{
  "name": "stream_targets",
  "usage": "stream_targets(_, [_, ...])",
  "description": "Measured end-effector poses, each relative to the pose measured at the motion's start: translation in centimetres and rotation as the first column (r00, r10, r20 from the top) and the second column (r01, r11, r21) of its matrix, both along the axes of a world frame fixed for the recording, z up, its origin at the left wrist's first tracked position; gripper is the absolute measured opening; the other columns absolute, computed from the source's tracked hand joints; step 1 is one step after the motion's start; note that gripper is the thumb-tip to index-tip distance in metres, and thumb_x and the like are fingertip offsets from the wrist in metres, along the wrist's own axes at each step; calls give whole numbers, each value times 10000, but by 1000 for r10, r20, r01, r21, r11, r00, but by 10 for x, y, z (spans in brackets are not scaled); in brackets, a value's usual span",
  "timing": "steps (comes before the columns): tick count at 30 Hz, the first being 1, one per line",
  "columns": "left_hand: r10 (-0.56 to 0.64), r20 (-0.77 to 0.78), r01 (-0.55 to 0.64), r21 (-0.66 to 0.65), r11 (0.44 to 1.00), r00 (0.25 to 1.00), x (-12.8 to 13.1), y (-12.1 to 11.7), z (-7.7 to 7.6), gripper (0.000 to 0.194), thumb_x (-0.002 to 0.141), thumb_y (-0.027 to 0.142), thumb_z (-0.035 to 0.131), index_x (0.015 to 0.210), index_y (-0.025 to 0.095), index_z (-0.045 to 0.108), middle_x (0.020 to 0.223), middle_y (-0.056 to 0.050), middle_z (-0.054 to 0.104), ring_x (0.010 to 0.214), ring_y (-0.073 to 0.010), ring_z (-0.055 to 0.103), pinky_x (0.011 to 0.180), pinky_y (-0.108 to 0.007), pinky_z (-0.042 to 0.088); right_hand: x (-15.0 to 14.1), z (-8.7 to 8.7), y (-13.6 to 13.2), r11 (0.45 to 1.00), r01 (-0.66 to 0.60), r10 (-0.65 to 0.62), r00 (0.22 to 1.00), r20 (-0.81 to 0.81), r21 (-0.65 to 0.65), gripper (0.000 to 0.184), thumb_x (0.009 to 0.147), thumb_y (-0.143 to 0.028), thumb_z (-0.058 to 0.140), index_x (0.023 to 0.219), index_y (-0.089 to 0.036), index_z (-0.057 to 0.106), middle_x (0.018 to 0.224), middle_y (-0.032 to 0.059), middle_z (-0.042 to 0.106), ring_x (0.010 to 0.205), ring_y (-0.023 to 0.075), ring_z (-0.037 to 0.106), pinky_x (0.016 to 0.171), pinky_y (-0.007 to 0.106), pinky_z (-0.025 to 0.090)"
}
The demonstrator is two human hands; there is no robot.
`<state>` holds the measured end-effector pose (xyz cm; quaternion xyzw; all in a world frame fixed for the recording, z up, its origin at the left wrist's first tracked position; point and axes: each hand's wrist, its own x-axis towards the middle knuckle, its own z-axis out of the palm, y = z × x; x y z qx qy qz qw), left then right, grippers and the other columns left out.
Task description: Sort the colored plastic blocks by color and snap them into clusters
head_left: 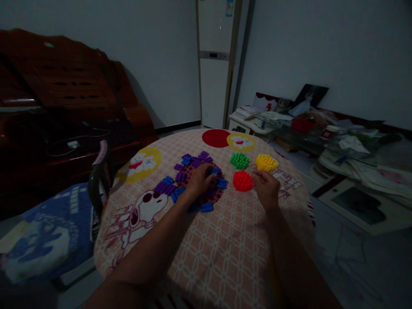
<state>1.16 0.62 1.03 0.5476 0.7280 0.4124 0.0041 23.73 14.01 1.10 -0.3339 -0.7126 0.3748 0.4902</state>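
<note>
My left hand (200,180) reaches over a heap of blue and purple pieces, its fingers bent down and closed. Blue pieces (222,183) lie just right of its fingertips; what the fingers hold, if anything, is hidden. Purple pieces (165,188) lie to its left, short and rod-like. My right hand (267,185) is pinched at the right edge of a red cluster (243,180) of small round-tipped pieces. Whatever sits in that pinch is too small to make out. Behind are a green cluster (239,160) and a yellow cluster (266,162).
A patterned cloth covers the round table (225,240). A chair with a blue cover (61,231) stands at the left, before a wooden bench (71,86). To the right, a cluttered glass-topped cabinet (309,137) runs along the wall. A tall white unit (214,86) fills the corner.
</note>
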Motion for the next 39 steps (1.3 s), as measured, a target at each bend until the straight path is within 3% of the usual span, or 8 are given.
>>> stream_targets(5, [-168, 92, 160, 92, 983, 981, 51, -2, 12, 224, 869, 291, 676, 1065, 182, 670, 980, -57, 726, 859, -194, 675, 773, -314, 539, -20, 8, -36, 933, -358, 359, 933, 7, -43, 353, 813, -391, 680, 1088, -188, 767, 814, 32, 753, 673, 177, 693, 620, 280, 571])
stream_targets(8, [-202, 97, 189, 125, 974, 975, 66, -1, 10, 228, 857, 260, 686, 1075, 192, 674, 997, -57, 727, 884, -191, 682, 798, -316, 551, -25, 6, -39, 907, -419, 420, 907, 20, -28, 338, 830, -344, 658, 1125, -212, 758, 862, 24, 763, 723, 173, 703, 667, 278, 578])
stream_targets(13, [-239, 110, 229, 93, 969, 965, 50, -3, 2, 403, 847, 201, 657, 1249, 188, 629, 1167, -103, 703, 991, -207, 695, 847, -342, 573, -3, 0, -1, 997, -71, 72, 997, -29, 40, 346, 811, -331, 650, 1118, -191, 728, 992, 61, 764, 849, 206, 718, 760, 318, 579])
stream_targets(16, [-100, 19, 100, 1, 995, 995, 28, -8, 1, 388, 837, 202, 646, 1223, 171, 651, 1171, -117, 710, 1032, -245, 684, 897, -392, 560, 23, -6, 33, 970, 230, -233, 972, 36, 81, 317, 794, -333, 635, 1042, -160, 730, 877, 73, 752, 768, 228, 699, 732, 355, 569])
stream_targets(18, [0, -52, -4, -74, 997, 999, 16, -12, 3, 337, 844, 207, 622, 1173, 165, 680, 1147, -120, 725, 1032, -263, 681, 916, -404, 544, 36, -12, 51, 933, 311, -340, 928, 155, 183, 261, 795, -290, 612, 979, -163, 746, 895, 94, 759, 822, 251, 698, 802, 385, 556])
stream_targets(25, [10, -211, -82, -338, 937, 977, -7, -21, 13, 228, 863, 302, 564, 885, 195, 763, 915, -87, 758, 846, -242, 687, 752, -314, 497, 29, -28, 69, 896, 266, -417, 782, 464, 356, 338, 826, -172, 555, 1108, -125, 736, 1067, 174, 750, 977, 279, 680, 922, 400, 501])
stream_targets(31, [-98, -107, 60, -310, 949, 989, -22, -23, 9, 261, 779, 225, 541, 857, 247, 789, 838, -36, 782, 768, -224, 700, 674, -284, 480, 27, -33, 70, 897, 220, -410, 738, 536, 383, 318, 838, -167, 561, 1108, -134, 726, 1023, 148, 744, 945, 259, 667, 880, 360, 486])
stream_targets(39, [-60, -45, 49, -219, 975, 997, -18, -21, 6, 286, 756, 195, 545, 911, 230, 783, 902, -36, 786, 827, -226, 714, 750, -296, 523, 28, -32, 73, 906, 262, -406, 760, 508, 332, 368, 789, -158, 591, 1129, -128, 729, 1028, 148, 749, 930, 266, 676, 870, 372, 495])
